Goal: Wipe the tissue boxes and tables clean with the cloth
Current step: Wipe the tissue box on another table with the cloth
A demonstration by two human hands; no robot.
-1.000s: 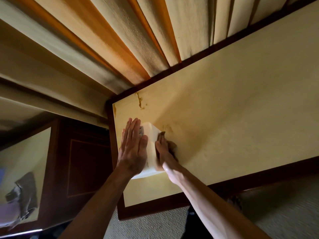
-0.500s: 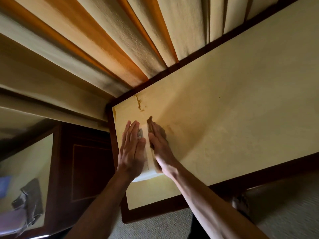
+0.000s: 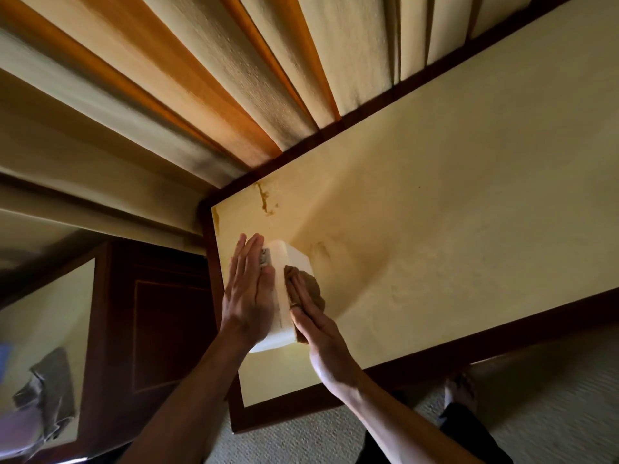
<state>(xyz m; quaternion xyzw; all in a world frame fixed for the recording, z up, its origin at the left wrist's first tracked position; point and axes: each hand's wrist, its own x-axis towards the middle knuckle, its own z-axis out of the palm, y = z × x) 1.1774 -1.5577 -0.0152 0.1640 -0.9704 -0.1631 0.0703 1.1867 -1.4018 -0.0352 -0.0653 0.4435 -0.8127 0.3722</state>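
A white tissue box (image 3: 290, 259) stands near the left end of a cream-topped table (image 3: 435, 202) with a dark wood frame. My left hand (image 3: 249, 289) lies flat with straight fingers against the box's left side. My right hand (image 3: 318, 323) presses a brown cloth (image 3: 310, 286) with straight fingers against the box's right side. The cloth shows between my fingers and the box. Brown stains (image 3: 264, 200) mark the tabletop behind the box.
Cream and orange curtains (image 3: 234, 95) hang right behind the table. To the left stands a dark wood cabinet (image 3: 160, 313), and further left a second cream surface with a grey cloth (image 3: 50, 393) on it. Carpet (image 3: 552, 396) and my foot (image 3: 460, 386) are below.
My right hand with the cloth slid up along the box's right side, then back down toward me. My left hand stayed flat on the left side.
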